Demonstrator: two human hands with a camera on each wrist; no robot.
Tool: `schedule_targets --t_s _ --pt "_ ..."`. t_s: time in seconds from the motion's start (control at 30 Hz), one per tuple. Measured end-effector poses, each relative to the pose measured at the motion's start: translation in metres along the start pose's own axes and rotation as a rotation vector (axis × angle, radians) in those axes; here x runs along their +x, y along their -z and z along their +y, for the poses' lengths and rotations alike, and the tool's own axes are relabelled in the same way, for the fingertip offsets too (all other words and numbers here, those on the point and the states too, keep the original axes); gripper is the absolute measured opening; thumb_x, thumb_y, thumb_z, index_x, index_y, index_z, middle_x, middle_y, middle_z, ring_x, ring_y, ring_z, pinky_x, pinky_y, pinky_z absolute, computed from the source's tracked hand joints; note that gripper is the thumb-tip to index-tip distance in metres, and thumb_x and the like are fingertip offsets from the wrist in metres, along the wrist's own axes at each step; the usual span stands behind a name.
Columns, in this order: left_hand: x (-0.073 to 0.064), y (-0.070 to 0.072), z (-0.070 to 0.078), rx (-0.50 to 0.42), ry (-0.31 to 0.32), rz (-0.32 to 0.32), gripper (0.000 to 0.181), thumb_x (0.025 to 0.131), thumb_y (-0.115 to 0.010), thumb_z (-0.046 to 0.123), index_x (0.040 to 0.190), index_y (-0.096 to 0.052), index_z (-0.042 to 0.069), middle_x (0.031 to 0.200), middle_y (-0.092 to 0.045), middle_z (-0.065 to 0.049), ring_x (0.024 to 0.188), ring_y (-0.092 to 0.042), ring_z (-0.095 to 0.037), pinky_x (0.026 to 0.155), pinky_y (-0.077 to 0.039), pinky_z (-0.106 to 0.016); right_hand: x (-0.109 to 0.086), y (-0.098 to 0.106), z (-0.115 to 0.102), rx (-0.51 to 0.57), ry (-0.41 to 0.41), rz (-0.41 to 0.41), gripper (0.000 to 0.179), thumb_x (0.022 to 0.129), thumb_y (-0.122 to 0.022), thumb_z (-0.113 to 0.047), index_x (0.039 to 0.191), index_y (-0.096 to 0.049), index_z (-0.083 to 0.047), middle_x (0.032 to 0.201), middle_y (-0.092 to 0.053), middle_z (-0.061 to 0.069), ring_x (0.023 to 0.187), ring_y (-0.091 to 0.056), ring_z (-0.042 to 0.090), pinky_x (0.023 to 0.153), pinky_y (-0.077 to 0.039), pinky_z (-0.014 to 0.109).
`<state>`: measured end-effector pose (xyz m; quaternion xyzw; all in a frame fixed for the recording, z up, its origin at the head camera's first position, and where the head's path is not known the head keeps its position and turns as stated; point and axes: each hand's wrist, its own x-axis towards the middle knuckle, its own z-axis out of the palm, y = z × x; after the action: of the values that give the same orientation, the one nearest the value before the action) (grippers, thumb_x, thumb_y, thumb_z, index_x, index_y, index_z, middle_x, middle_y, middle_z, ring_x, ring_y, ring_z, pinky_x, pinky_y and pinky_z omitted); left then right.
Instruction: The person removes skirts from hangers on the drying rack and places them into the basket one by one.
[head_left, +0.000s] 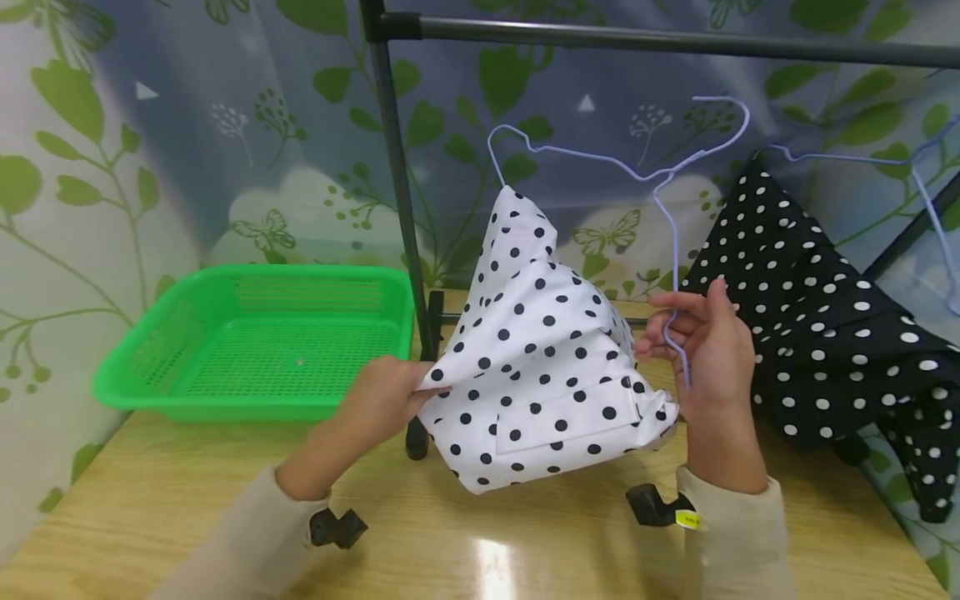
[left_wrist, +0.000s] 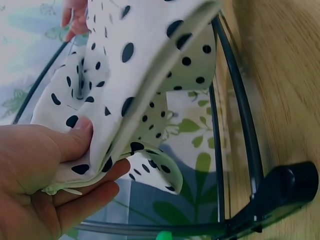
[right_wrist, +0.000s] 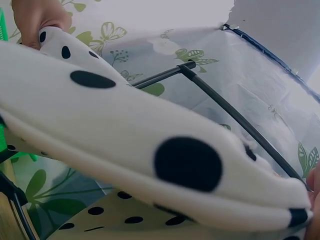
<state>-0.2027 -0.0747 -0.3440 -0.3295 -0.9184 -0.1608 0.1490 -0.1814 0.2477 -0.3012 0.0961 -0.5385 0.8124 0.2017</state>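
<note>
A white garment with black dots and a stitched pocket-like panel (head_left: pixel 547 358) hangs between both hands in the head view. My left hand (head_left: pixel 386 396) pinches its left edge between thumb and fingers; the left wrist view shows the folded dotted cloth (left_wrist: pixel 127 75) there. A lilac wire clothes hanger (head_left: pixel 600 158) is tilted above it, its left end running into the garment's peak. My right hand (head_left: pixel 708 350) has curled fingers around the hanger's right side, beside the garment's right end. The hanger's hook points up, apart from the rack's rod.
A dark metal rack (head_left: pixel 660 37) spans the back. At the left, a green perforated basket (head_left: pixel 262 408) stands on the wooden table (head_left: pixel 420 533). A black garment with white dots (head_left: pixel 817 333) hangs on another lilac hanger (head_left: pixel 930 200) at the right.
</note>
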Motion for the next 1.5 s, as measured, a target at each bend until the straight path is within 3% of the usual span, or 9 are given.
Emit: schedule_targets --t_s 0.23,0.5,0.7,1.0,1.33,1.5 --pt "-0.001 -0.002 -0.014 -0.006 0.069 0.020 0.010 0.082 -0.076 0.019 0.083 -0.073 0.009 0.062 -0.064 -0.002 0.054 -0.054 -0.014 0.057 -0.050 -0.030 0.001 -0.004 0.003 -0.010 -0.017 0.062 0.052 0.105 -0.040 -0.033 0.081 -0.072 -0.001 0.060 -0.061 0.007 0.047 -0.060 0.016 0.049 -0.054 0.027" --pt "-0.003 0.000 -0.025 0.002 0.097 0.050 0.010 0.083 -0.076 0.016 0.081 -0.072 0.007 0.058 -0.060 -0.002 0.052 -0.051 -0.013 0.056 -0.050 -0.031 0.002 -0.008 0.005 -0.088 -0.023 0.156 0.032 0.097 -0.061 -0.024 0.084 -0.071 0.004 0.062 -0.059 0.007 0.046 -0.055 0.015 0.046 -0.052 0.025" --pt "-0.002 0.002 -0.031 -0.005 0.097 0.093 0.013 0.081 -0.077 0.014 0.075 -0.069 0.007 0.055 -0.056 -0.001 0.050 -0.044 -0.012 0.053 -0.047 -0.030 0.003 -0.008 0.007 -0.120 -0.044 0.181 0.028 0.092 -0.067 -0.023 0.090 -0.071 0.005 0.064 -0.057 0.008 0.046 -0.051 0.015 0.046 -0.050 0.022" --pt "-0.004 0.006 -0.038 -0.019 0.127 0.116 0.009 0.080 -0.077 0.011 0.083 -0.073 0.004 0.067 -0.068 -0.008 0.056 -0.061 -0.018 0.058 -0.054 -0.035 0.003 -0.008 0.008 -0.146 -0.039 0.204 0.022 0.091 -0.066 -0.016 0.094 -0.071 0.005 0.064 -0.056 0.008 0.045 -0.050 0.014 0.043 -0.048 0.022" --pt "-0.006 0.009 -0.042 0.003 0.100 0.144 0.006 0.081 -0.077 0.010 0.081 -0.073 0.006 0.065 -0.068 -0.008 0.055 -0.060 -0.018 0.058 -0.053 -0.036 0.004 -0.005 0.006 -0.180 -0.044 0.223 0.022 0.089 -0.068 -0.015 0.100 -0.071 0.004 0.068 -0.057 0.009 0.047 -0.051 0.013 0.046 -0.050 0.021" --pt "-0.006 0.009 -0.036 0.038 0.055 0.125 0.013 0.080 -0.078 0.011 0.072 -0.067 0.010 0.054 -0.057 -0.001 0.049 -0.045 -0.011 0.052 -0.048 -0.030 0.004 -0.006 0.006 -0.169 -0.023 0.223 0.016 0.090 -0.066 -0.011 0.095 -0.072 0.004 0.067 -0.060 0.010 0.046 -0.054 0.014 0.048 -0.053 0.022"
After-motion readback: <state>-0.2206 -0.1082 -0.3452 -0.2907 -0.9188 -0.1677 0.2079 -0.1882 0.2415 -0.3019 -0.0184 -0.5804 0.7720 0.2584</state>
